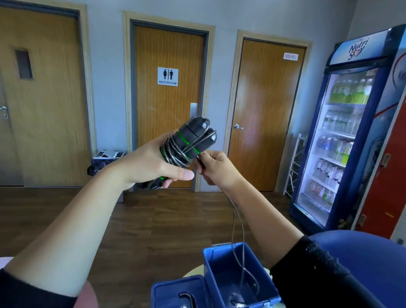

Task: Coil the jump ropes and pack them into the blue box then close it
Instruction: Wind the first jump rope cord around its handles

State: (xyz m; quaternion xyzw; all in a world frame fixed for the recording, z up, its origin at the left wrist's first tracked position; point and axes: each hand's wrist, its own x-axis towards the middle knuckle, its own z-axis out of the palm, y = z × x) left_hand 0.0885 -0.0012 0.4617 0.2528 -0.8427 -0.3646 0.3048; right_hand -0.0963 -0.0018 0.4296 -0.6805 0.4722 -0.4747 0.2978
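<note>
Left hand (151, 165) grips the black green-ringed jump-rope handles (191, 140), raised; right hand (217, 166) pinches the grey cable (233, 226), which hangs into the open blue plastic box (214, 269) (lid (170, 299) alongside). Blue drinks fridge (343, 132) stands right.

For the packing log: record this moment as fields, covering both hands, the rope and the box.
left hand: grips the paired jump rope handles, held up
right hand: pinches the cable beside the handles
cable: partly wound round the handles; the loose part hangs down into the blue box
blue box: open
lid: off, lying next to the box
progress: coiling unfinished, box not yet closed
</note>
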